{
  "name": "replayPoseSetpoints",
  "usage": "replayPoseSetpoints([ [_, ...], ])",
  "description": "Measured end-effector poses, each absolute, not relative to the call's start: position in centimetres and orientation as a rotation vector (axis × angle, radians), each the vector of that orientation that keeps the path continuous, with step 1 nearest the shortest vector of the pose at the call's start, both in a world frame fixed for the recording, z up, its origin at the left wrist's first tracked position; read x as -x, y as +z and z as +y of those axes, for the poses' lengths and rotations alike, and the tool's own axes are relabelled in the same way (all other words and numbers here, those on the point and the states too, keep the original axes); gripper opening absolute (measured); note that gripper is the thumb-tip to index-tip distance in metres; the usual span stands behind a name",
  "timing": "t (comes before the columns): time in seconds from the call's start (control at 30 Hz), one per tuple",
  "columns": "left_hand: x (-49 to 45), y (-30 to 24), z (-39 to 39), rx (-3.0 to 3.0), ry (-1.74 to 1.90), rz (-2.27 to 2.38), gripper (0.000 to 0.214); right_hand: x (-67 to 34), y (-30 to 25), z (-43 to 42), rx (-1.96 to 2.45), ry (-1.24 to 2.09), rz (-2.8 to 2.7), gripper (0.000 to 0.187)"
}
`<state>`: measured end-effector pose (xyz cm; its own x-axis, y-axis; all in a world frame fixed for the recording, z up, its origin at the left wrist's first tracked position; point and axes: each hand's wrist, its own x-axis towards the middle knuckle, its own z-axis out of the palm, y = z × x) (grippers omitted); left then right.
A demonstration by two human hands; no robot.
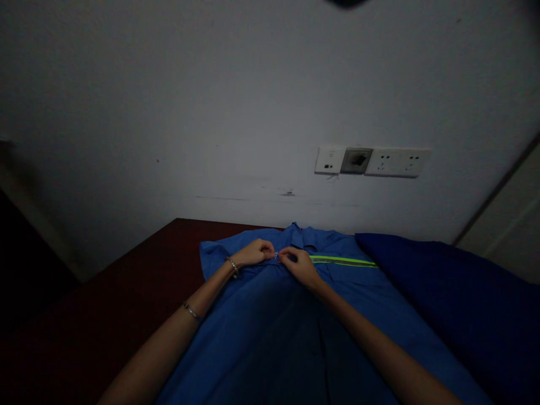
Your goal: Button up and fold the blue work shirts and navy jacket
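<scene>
A blue work jacket [261,315] lies spread out, its collar [295,228] toward the wall and a yellow-green and grey reflective strip [343,261] across the chest. My left hand [257,251], with bracelets on the wrist and forearm, pinches the jacket's front below the collar. Facing it, my right hand [297,265] has thumb and fingers closed in a pinch at the same spot. Between the two sets of fingertips shows a small pale, shiny bit [276,256], too small to tell what it is.
Underneath is a dark red-brown table [169,264] against a grey-white wall [236,101]. Darker blue cloth [455,298] covers the right side. Sockets and a switch plate [396,162] are on the wall. The room is dim.
</scene>
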<state>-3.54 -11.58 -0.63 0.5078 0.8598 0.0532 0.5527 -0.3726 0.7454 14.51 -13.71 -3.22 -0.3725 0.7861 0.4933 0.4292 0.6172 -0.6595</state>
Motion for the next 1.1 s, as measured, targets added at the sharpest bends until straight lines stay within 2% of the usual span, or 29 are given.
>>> replayPoseSetpoints([
  [0.1, 3.5, -0.8, -11.6, -2.113, 0.573, 1.147, 0.016, -14.1, -3.2, -13.3, 1.009, 0.809, -1.908, 0.019],
  [0.4, 3.5, 0.1, -11.8, -2.080, 0.559, 1.136, 0.022, -13.7, -3.7, -12.3, 1.082, 1.159, -1.569, 0.028],
  [0.57, 4.1, -0.1, -11.6, -2.029, 0.450, 1.126, 0.035, -13.6, -3.5, -12.5, 1.118, 1.186, -1.484, 0.026],
  [0.9, 3.7, -0.6, -11.3, -2.170, 0.383, 1.121, 0.022, -13.3, -3.9, -12.5, 1.172, 1.277, -1.421, 0.026],
  [1.1, 4.5, -0.4, -11.1, -2.163, 0.330, 1.040, 0.031, -14.1, -3.9, -12.0, 1.128, 1.251, -1.675, 0.018],
])
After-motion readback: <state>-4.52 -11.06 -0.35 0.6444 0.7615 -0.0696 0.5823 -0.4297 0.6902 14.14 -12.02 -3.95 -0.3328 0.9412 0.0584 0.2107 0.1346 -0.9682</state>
